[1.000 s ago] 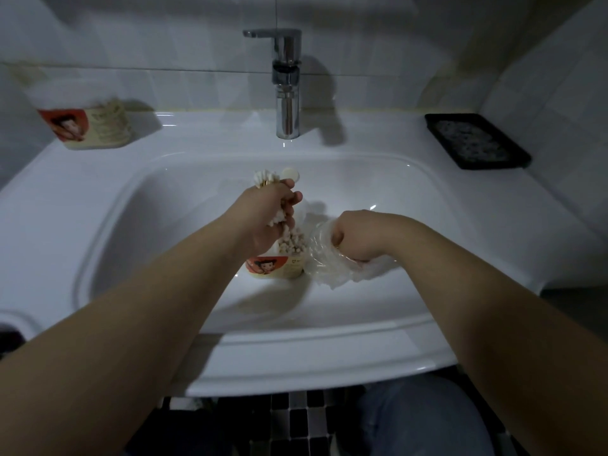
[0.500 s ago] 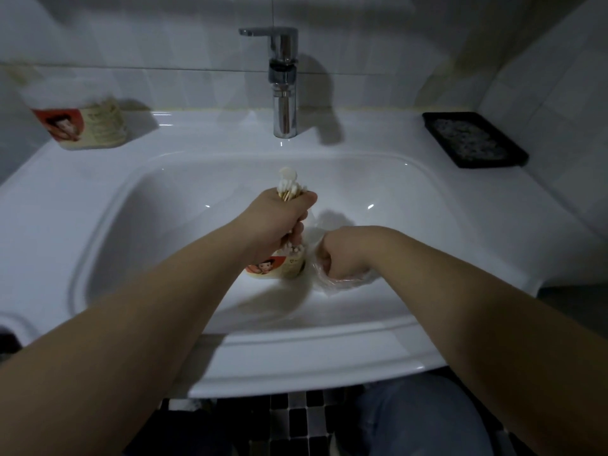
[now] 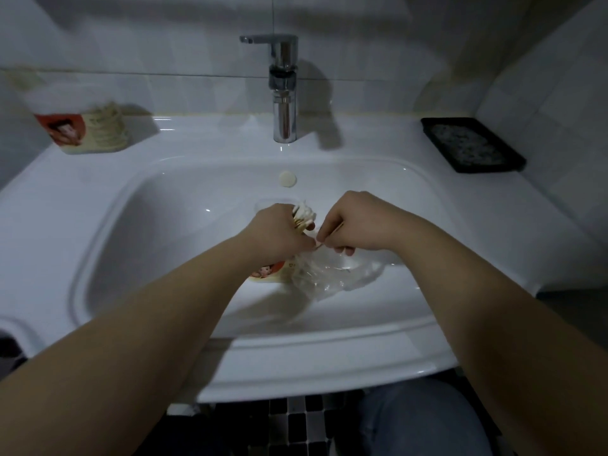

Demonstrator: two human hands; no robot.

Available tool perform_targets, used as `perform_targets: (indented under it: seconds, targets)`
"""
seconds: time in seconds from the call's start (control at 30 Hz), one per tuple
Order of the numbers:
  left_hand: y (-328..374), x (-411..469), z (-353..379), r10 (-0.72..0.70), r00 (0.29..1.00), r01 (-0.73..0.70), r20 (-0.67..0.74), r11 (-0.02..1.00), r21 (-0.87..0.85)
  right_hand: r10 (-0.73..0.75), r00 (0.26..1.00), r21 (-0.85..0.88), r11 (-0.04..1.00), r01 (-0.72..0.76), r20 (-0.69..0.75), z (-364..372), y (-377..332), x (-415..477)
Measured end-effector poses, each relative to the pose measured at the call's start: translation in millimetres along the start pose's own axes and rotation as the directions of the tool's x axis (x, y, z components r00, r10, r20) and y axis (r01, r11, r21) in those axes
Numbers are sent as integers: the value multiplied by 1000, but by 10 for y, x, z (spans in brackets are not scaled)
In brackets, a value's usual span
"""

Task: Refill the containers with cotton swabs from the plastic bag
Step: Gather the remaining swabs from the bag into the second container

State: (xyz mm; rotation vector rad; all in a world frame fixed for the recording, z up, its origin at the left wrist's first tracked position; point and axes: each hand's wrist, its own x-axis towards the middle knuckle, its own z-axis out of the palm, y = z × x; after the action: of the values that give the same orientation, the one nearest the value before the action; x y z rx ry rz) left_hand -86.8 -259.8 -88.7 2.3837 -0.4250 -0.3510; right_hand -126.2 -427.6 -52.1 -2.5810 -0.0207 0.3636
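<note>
The white sink (image 3: pixel 98 199) fills the view, and both hands work low in its bowl. The left hand (image 3: pixel 276 235) is the nearer one to the open container (image 3: pixel 268 274), which stands directly under it at 6 o'clock. The wrist covers most of it, so only the red label and lower wall show, and its mouth is hidden. The plastic bag (image 3: pixel 335 278) lies crumpled just beside that container, at 5 o'clock from the left hand and beneath the right hand (image 3: pixel 362 222).

The left fingers are curled tight round a bundle of cotton swabs (image 3: pixel 303 214). Its long axis is near upright, with the white tips poking out toward 1 o'clock, so I judge the drop runs straight down toward 6. The right fingers pinch a single swab (image 3: pixel 334 232) that slants from 1 to 7 o'clock. Whether they also grip the bag's mouth cannot be made out. A second container (image 3: pixel 88 130) sits on the sink's rim at 10 o'clock, blurred, its fill level unreadable.
</note>
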Motion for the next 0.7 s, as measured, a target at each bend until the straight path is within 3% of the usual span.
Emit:
perform_targets:
  seconds: [0.2,0.3,0.4,0.53,0.6,0.7]
  targets:
    - [-14,24,-5,-62,996,59,-67,998,-37,62,981,143,989,-35,-184,-130,39,-41]
    - [12,2,-34,-71,984,26,-161,963,-267,86,963,308,951,-3,-256,-196,42,-90]
    - [69,-23,-80,-103,987,-3,-122,752,-659,52,970,448,892,62,-237,-206,13,-109]
    - [88,-5,-87,-112,993,78,29,461,-884,-7,979,575,809,125,-203,-161,18,-71]
    - [89,-9,-90,-121,989,129,87,405,-905,-29,985,567,814,122,-171,-149,24,-67]
    - [97,-31,-96,-99,982,185,159,403,-896,-14,991,500,862,79,-133,-131,22,-76]
